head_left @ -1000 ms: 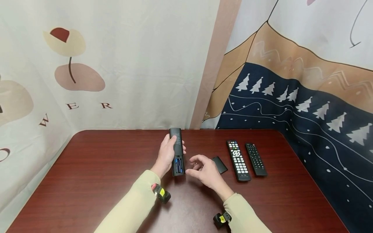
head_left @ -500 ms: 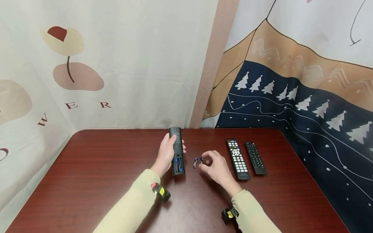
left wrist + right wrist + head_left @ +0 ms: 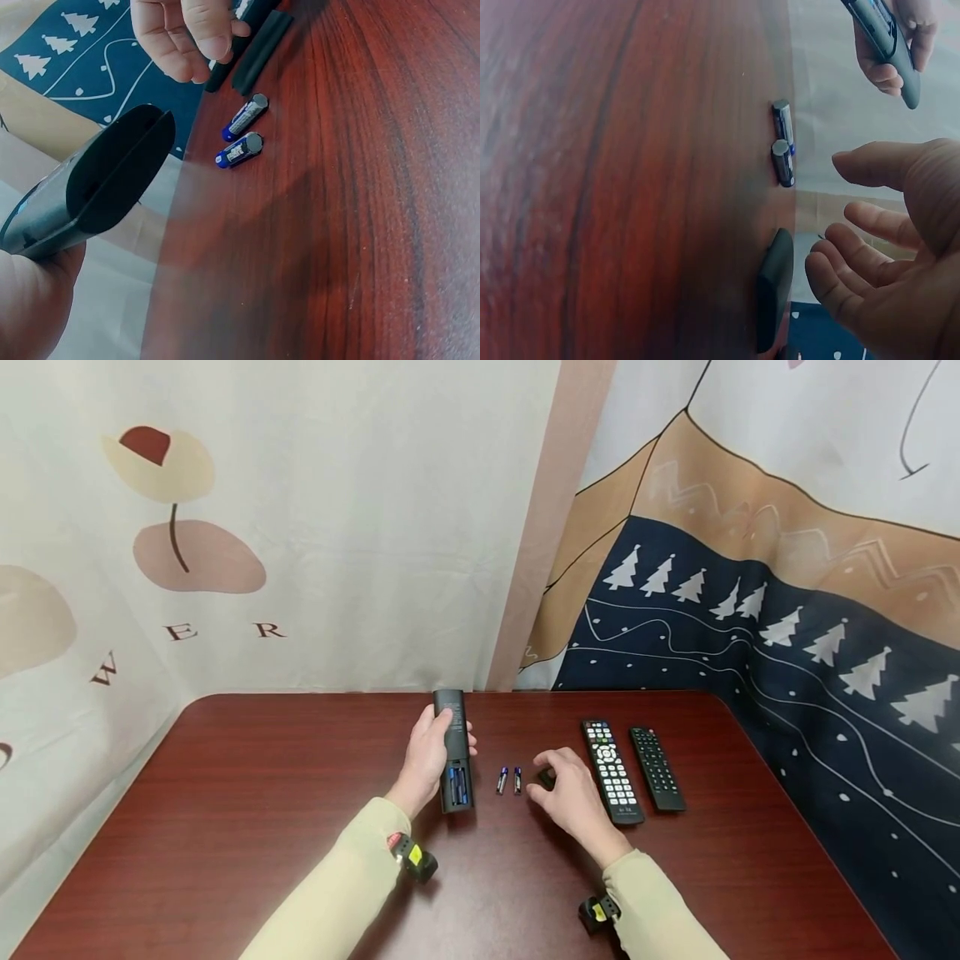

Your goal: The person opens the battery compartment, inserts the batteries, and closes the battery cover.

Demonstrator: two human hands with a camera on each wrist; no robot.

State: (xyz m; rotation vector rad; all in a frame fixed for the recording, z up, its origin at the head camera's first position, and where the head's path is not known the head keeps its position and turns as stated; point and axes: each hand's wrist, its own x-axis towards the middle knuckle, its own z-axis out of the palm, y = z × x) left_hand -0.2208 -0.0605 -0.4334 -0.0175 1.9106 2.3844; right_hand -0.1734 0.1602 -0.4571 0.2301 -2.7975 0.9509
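My left hand (image 3: pixel 426 756) grips a dark remote control (image 3: pixel 457 743) back side up, thumb on its back. The battery compartment at its near end is uncovered, with blue batteries (image 3: pixel 458 786) inside. To its right, two loose blue-and-silver batteries (image 3: pixel 502 781) lie side by side on the table. My right hand (image 3: pixel 572 793) hovers over a black battery cover (image 3: pixel 547 778), which it partly hides in the head view. The right wrist view shows that hand's fingers spread and relaxed, holding nothing, with the cover (image 3: pixel 776 289) apart from them on the table.
Two more black remotes lie face up on the right: a longer one with white buttons (image 3: pixel 613 772) and a smaller one with dark buttons (image 3: pixel 657 768). The reddish-brown table (image 3: pixel 300 827) meets a printed curtain (image 3: pixel 360 568) at its back edge.
My right hand has moved right, away from the held remote, past the two loose batteries to the battery cover. Those batteries have come into view. The left hand and its remote stay almost still.
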